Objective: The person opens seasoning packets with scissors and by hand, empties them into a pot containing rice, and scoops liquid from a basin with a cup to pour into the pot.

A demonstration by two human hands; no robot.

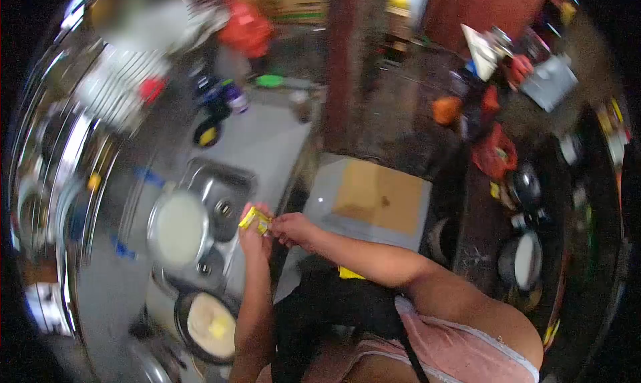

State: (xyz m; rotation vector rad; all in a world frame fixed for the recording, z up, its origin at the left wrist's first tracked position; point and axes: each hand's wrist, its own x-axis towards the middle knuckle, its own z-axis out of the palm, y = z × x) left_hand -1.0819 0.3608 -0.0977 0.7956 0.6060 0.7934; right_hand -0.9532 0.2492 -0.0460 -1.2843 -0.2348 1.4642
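Note:
A small yellow packet (256,220) is held up in front of my body, near the edge of the sink. My left hand (256,241) is closed around it from below. With its fingers pinched together, my right hand (290,229) is at the packet's right-hand end. The print on the packet is too blurred to read. Left of my hands, a large round pot (152,228) with pale, whitish contents stands over part of the steel sink (235,183). Nearer to me, a dark pan (183,314) holds something round and pale with a yellow piece on it.
A purple bottle (235,97) stands at the counter's back, near a green-headed brush (270,81). Dishes fill a rack (110,89) at the upper left. Flattened cardboard (377,195) lies on a grey surface ahead. At the right are a red plastic bag (494,155) and pots.

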